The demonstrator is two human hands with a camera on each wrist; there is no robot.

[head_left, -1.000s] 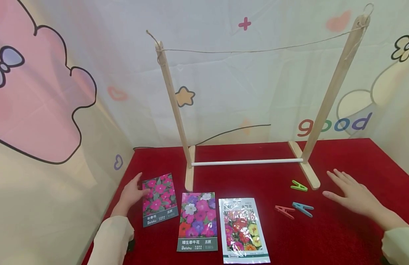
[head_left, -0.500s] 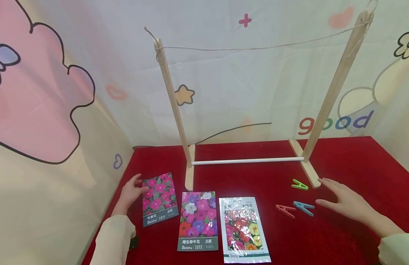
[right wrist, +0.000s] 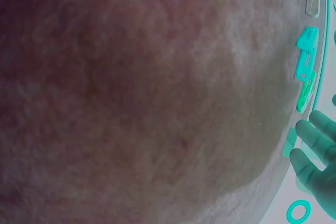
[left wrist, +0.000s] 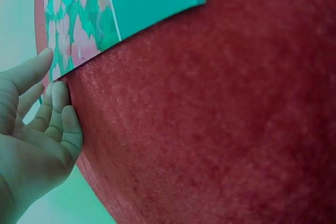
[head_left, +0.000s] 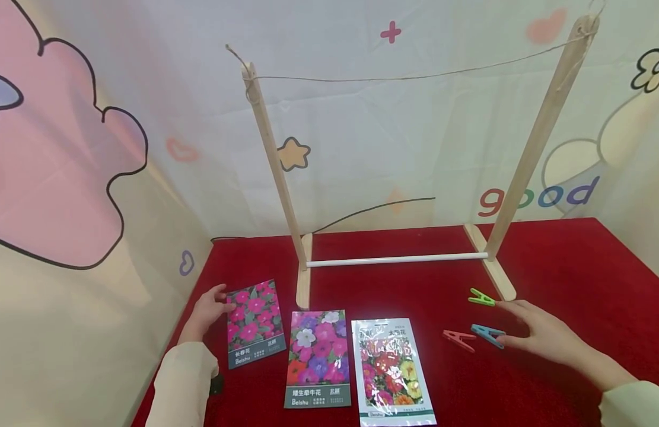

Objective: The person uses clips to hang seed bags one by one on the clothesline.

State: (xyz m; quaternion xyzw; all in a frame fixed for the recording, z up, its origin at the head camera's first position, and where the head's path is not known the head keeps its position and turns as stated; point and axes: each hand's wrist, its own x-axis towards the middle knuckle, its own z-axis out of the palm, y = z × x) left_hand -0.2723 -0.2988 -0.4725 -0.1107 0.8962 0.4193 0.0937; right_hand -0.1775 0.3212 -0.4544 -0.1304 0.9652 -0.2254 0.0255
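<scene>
Since a second ago your right hand (head_left: 543, 338) has slid left and nearer across the red felt tabletop (head_left: 564, 261); its relaxed, straight fingertips now touch the small blue plastic clothes peg (head_left: 488, 335), gripping nothing yet. Your left hand (head_left: 203, 311) has barely shifted: its fingers lie loosely extended against the left edge of the pink-flowered seed packet (head_left: 254, 323), at the near left of the cloth.

That blue peg looks light and stiff, sprung, and likely to skid on a smooth surface, though the felt should hold it. Pinch it by the splayed handle ends, not the jaws. A red plastic peg (head_left: 459, 339) lies just left of it and a green plastic peg (head_left: 481, 298) a little farther off, near the right foot of the wooden drying frame with its thin twine line (head_left: 414, 77).

The packet should be thin, floppy and slick; lift it by an edge or corner. Its dark band reads "Beishu" under Chinese characters, as does the purple-and-red flowered packet (head_left: 317, 359). The silvery foil packet (head_left: 393, 370) carries small print too fine to read. On the backdrop, "good" (head_left: 537, 198) shows in coloured letters.
</scene>
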